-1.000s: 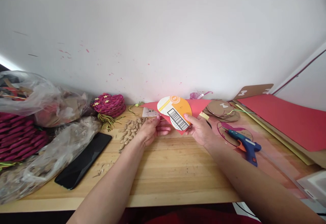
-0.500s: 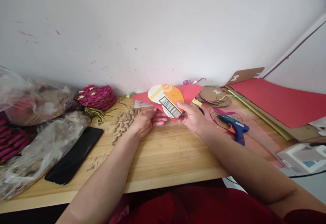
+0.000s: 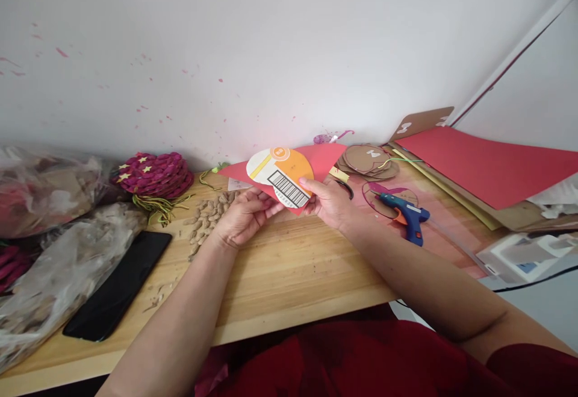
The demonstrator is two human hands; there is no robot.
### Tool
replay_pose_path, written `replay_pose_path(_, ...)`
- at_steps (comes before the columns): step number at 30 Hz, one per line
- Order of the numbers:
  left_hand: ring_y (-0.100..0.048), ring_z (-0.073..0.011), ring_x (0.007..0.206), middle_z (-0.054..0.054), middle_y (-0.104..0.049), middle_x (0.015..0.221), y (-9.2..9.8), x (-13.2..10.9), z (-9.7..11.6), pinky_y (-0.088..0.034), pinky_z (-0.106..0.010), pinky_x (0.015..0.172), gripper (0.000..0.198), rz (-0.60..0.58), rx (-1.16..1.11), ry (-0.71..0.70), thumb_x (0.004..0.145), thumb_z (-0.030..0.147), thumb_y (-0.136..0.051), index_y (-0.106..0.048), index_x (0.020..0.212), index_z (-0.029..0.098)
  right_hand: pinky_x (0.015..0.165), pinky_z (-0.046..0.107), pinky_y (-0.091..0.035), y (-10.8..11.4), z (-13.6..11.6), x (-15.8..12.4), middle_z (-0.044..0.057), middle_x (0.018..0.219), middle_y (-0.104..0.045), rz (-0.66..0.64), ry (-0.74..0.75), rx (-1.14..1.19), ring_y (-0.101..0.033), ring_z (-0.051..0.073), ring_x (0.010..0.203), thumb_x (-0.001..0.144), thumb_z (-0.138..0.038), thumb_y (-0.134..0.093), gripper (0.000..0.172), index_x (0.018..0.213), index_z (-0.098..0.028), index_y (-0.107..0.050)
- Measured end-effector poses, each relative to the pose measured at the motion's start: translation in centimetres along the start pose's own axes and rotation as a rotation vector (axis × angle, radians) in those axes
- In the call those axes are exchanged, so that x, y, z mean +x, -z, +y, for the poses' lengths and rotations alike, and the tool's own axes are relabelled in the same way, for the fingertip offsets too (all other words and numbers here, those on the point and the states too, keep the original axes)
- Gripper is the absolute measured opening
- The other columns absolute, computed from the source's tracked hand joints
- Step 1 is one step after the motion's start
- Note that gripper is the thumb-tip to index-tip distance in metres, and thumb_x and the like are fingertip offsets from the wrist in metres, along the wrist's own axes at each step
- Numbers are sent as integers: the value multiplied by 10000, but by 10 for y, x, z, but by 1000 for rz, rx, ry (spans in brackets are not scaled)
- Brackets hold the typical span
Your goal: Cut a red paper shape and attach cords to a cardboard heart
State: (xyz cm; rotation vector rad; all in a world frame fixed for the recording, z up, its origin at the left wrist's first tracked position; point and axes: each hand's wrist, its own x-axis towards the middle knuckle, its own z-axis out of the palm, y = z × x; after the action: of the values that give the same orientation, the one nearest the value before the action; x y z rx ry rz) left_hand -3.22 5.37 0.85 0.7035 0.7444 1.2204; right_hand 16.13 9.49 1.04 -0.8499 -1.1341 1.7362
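Observation:
A sheet of red paper is held up over the table, with a rounded cardboard cutout lying against it. The cutout is white and orange and carries a printed barcode. My right hand grips both at their right side, thumb pressed on the cutout's face and fingers behind. At the lower left edge, my left hand is closed on the red paper, its fingertips partly hidden. Peanuts in their shells lie just left of my left hand.
A blue glue gun and stacked brown cardboard cutouts lie to the right. More red paper rests on cardboard at far right. Left are a black phone, plastic bags and magenta braided pieces with yellow stars.
My left hand's fingers, looser under the paper before, have closed on its lower left edge. The whole view has shifted slightly, and my right hand keeps its grip.

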Motion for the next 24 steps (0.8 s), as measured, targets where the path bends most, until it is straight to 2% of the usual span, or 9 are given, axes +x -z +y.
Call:
replay_pose_path(2, -728, -185, 897, -74, -769, 957, -2, -3, 3, -600, -326, 887, 292, -56, -74, -36, 755, -27, -584, -718, 960, 133, 426, 212, -495, 0, 2, 0, 61, 707, -751, -12, -6, -26, -636, 136, 521, 716, -497, -801, 367, 813, -152, -723)
replay_pose_path(5, -721, -209, 922, -76, -771, 1027, -7, -5, 5, -613, -319, 817, 205, -23, -142, -97, 858, 140, -609, -718, 1030, 164, 435, 233, -523, -3, 4, -3, 70, 686, -749, -36, 5, -118, -635, 143, 490, 747, -512, -786, 376, 803, -143, -737)
replay_pose_path(8, -682, -272, 1136, -109, -747, 1183, -12, -4, 1, -591, -364, 927, 316, 42, -146, -165, 960, 359, -576, -695, 1175, 159, 429, 239, -532, -8, 7, -7, 68, 689, -750, -45, 31, -176, -657, 154, 491, 788, -498, -763, 357, 833, -145, -749)
replay_pose_path(10, -631, -299, 1244, -128, -729, 1236, -14, -3, -2, -557, -398, 1009, 389, 65, -152, -165, 980, 421, -542, -683, 1208, 140, 424, 233, -531, -10, 11, -8, 68, 705, -753, -43, 24, -170, -666, 154, 501, 799, -476, -760, 340, 839, -139, -750)
replay_pose_path(14, -632, -311, 1254, -127, -743, 1210, -16, -4, -6, -542, -428, 1045, 330, 105, -177, -142, 950, 301, -597, -671, 1229, 140, 428, 234, -534, -10, 16, -7, 72, 739, -761, -80, -16, -130, -663, 147, 509, 782, -487, -772, 369, 875, -130, -756)
replay_pose_path(18, -666, -292, 1206, -108, -754, 1186, -19, -6, -6, -542, -429, 1045, 407, 119, -217, -152, 905, 162, -626, -624, 1312, 159, 406, 211, -519, -7, 16, -6, 77, 774, -772, -108, -20, -121, -676, 149, 541, 771, -492, -788, 373, 881, -136, -766)
replay_pose_path(24, -702, -282, 1132, -118, -756, 1165, -21, -7, -4, -534, -430, 1050, 436, 109, -234, -181, 889, 167, -677, -618, 1320, 145, 439, 225, -532, -7, 14, -8, 94, 793, -778, -142, 24, -179, -681, 153, 545, 800, -546, -755, 418, 887, -138, -782)
